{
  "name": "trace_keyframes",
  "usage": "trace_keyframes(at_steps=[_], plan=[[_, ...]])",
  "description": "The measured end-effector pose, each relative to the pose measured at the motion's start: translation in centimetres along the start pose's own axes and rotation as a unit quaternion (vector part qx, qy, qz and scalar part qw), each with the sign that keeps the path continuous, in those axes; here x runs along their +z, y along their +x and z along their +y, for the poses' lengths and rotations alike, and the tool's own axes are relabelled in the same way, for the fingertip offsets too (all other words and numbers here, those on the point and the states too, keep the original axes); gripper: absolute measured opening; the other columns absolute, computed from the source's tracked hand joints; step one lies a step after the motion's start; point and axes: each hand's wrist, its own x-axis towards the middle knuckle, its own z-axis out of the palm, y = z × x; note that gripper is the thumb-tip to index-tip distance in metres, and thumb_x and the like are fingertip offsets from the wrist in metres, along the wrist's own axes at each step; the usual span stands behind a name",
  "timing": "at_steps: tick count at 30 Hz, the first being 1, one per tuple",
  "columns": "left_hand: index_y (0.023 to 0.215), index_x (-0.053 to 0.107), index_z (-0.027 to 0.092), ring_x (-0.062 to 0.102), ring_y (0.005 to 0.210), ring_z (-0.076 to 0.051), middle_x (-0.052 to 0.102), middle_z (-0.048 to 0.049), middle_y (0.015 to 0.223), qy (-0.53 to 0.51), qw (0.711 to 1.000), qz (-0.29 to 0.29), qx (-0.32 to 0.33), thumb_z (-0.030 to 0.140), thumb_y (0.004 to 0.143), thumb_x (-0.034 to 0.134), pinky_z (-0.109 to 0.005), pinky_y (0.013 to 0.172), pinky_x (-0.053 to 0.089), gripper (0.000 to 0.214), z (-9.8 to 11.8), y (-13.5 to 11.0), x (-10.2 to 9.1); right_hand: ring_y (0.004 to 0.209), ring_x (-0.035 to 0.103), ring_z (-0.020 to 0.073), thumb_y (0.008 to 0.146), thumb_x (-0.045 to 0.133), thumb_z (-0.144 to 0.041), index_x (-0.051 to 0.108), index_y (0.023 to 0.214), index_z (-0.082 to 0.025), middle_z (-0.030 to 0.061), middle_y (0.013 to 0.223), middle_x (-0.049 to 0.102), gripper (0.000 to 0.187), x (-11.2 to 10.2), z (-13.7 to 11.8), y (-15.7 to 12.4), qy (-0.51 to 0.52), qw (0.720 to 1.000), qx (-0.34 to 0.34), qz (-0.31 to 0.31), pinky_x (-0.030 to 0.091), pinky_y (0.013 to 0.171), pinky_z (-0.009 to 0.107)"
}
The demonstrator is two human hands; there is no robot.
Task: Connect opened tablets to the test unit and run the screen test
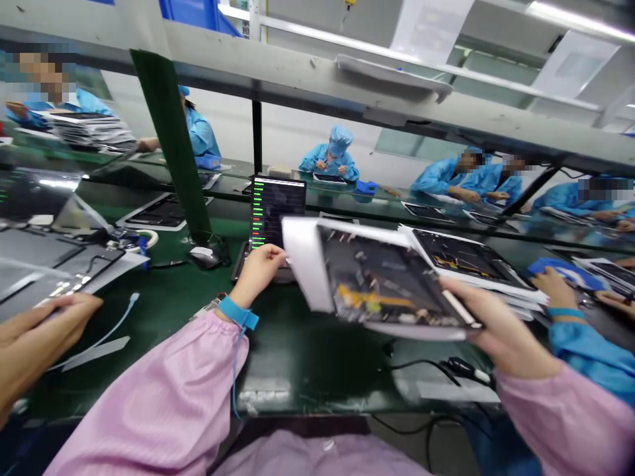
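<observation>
Dark green mat (307, 350) covers long assembly bench. Open tablet unit (381, 277) held tilted above mat, circuit side up, just ahead of chest. Left hand (260, 264) has fingers curled on its white left edge. Right hand (489, 324) clamps its lower right corner, thumb on top. Lit test screen (276, 211) stands just behind. Stack of similar units (466, 258) at right. Blue-coated workers (330, 155) at far benches under grey overhead rail (317, 79).

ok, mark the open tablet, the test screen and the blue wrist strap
open tablet (381, 281): head view, middle of its exposed inner board.
test screen (278, 211): head view, centre of the dark display.
wrist strap (237, 312): head view, blue band on the left wrist.
</observation>
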Motion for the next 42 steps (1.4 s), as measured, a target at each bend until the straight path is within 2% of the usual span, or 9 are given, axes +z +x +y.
trace_keyframes(at_steps=[3, 7, 10, 13, 17, 20, 24, 33, 42], plan=[[0.077, 0.06, 0.014, 0.052, 0.051, -0.011, 0.063, -0.0012, 0.064, -0.031, 0.999, 0.01, -0.018, 0.045, 0.071, 0.061, -0.022, 0.05, 0.039, 0.032, 0.4, -0.1, -0.4, 0.073, 0.066, 0.021, 0.067, 0.071, -0.033, 0.065, 0.089, -0.018, 0.0061, 0.084, 0.07, 0.027, 1.9, 6.3, -1.8, 0.045, 0.993, 0.09, -0.054, 0.053, 0.064, 0.032], [0.077, 0.057, 0.015, 0.041, 0.041, -0.006, 0.059, 0.0013, 0.059, 0.001, 0.995, -0.085, -0.052, 0.045, 0.071, 0.061, -0.019, 0.041, 0.031, 0.031, 0.9, -0.8, 0.0, 0.08, 0.063, 0.0188, 0.074, 0.062, -0.047, 0.06, 0.091, -0.02, 0.0015, 0.088, 0.067, 0.032, 2.9, 10.8, -2.2, -0.056, 0.996, 0.023, -0.065, 0.049, 0.068, 0.028], [0.077, 0.059, 0.014, 0.042, 0.043, -0.006, 0.061, 0.0, 0.064, 0.027, 0.981, -0.183, -0.064, 0.045, 0.071, 0.06, -0.018, 0.04, 0.03, 0.031, 1.2, -1.5, 0.5, 0.08, 0.062, 0.0202, 0.081, 0.051, -0.049, 0.058, 0.084, -0.02, 0.0025, 0.082, 0.066, 0.03, 1.6, 11.1, -1.5, -0.279, 0.955, -0.053, -0.079, 0.046, 0.073, 0.03], [0.077, 0.063, 0.013, 0.043, 0.043, -0.007, 0.058, 0.0011, 0.058, 0.071, 0.954, -0.283, -0.076, 0.043, 0.07, 0.062, -0.019, 0.04, 0.033, 0.031, 1.4, -2.2, 1.1, 0.082, 0.062, 0.0224, 0.087, 0.047, -0.043, 0.061, 0.089, -0.02, 0.0071, 0.087, 0.067, 0.027, 1.3, 9.5, -1.1, -0.483, 0.863, -0.142, -0.046, 0.044, 0.075, 0.033], [0.075, 0.068, 0.013, 0.053, 0.05, -0.011, 0.062, -0.0009, 0.061, 0.095, 0.913, -0.378, -0.118, 0.037, 0.065, 0.065, -0.02, 0.045, 0.041, 0.026, 1.2, -2.9, 1.8, 0.09, 0.06, 0.0202, 0.09, 0.047, -0.03, 0.061, 0.099, -0.02, 0.0077, 0.098, 0.065, 0.019, 6.2, 7.4, -0.8, -0.508, 0.8, -0.302, -0.105, 0.044, 0.08, 0.032], [0.076, 0.069, 0.013, 0.058, 0.054, -0.012, 0.065, -0.0023, 0.065, 0.105, 0.899, -0.408, -0.12, 0.032, 0.065, 0.065, -0.021, 0.049, 0.045, 0.023, 0.6, -3.0, 2.1, 0.085, 0.057, 0.0168, 0.083, 0.059, -0.021, 0.062, 0.087, -0.019, 0.0037, 0.087, 0.063, 0.005, 11.3, 7.8, -0.1, -0.46, 0.789, -0.313, -0.26, 0.044, 0.079, 0.029], [0.077, 0.071, 0.012, 0.059, 0.054, -0.012, 0.067, -0.0031, 0.066, 0.123, 0.894, -0.419, -0.1, 0.025, 0.067, 0.06, -0.02, 0.051, 0.045, 0.02, 0.4, -3.3, 2.6, 0.075, 0.054, 0.0143, 0.074, 0.069, -0.016, 0.061, 0.078, -0.017, 0.0009, 0.078, 0.06, 0.009, 14.6, 9.5, 1.3, -0.434, 0.807, -0.257, -0.307, 0.042, 0.07, 0.026], [0.076, 0.074, 0.015, 0.06, 0.064, -0.014, 0.071, -0.0029, 0.074, 0.228, 0.889, -0.396, -0.004, 0.018, 0.065, 0.056, -0.02, 0.056, 0.04, 0.021, 1.7, -4.4, 3.5, 0.07, 0.051, 0.0127, 0.08, 0.059, -0.015, 0.058, 0.077, -0.018, 0.0001, 0.076, 0.058, 0.004, 13.7, 10.2, 2.1, -0.377, 0.815, -0.276, -0.341, 0.04, 0.068, 0.026], [0.075, 0.072, 0.013, 0.059, 0.063, -0.014, 0.07, -0.0032, 0.071, 0.255, 0.874, -0.412, -0.032, 0.017, 0.065, 0.054, -0.02, 0.054, 0.038, 0.021, 2.0, -4.1, 2.9, 0.072, 0.049, 0.014, 0.083, 0.056, -0.014, 0.054, 0.079, -0.018, 0.0006, 0.076, 0.056, 0.007, 14.9, 10.7, 2.2, -0.39, 0.795, -0.323, -0.333, 0.039, 0.07, 0.027]])
